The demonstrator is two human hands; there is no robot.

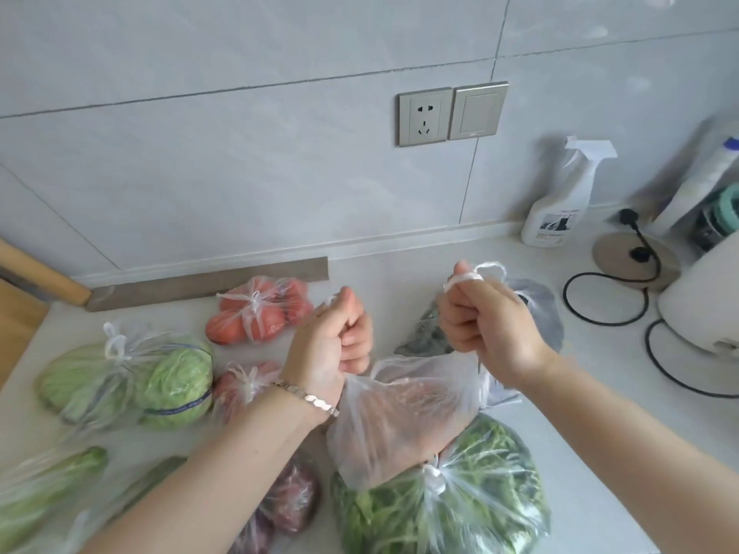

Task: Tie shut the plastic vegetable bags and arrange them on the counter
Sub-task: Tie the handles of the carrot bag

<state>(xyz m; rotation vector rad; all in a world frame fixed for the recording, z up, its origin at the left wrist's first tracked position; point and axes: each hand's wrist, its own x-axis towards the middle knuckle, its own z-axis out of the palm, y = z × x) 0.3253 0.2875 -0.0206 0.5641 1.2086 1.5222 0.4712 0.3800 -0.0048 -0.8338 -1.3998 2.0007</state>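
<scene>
While left hand [334, 347] and right hand [490, 327] clench the clear bag [400, 429], its contents seem reddish.

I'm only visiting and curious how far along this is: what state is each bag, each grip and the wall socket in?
Held bag: untied, handles pulled up.
Left grip: holds one handle.
Right grip: holds the other handle.
Tomato bag: tied.
Cabbage bag: tied.
Leafy greens bag: tied.
Wall socket: nothing plugged in.
</scene>
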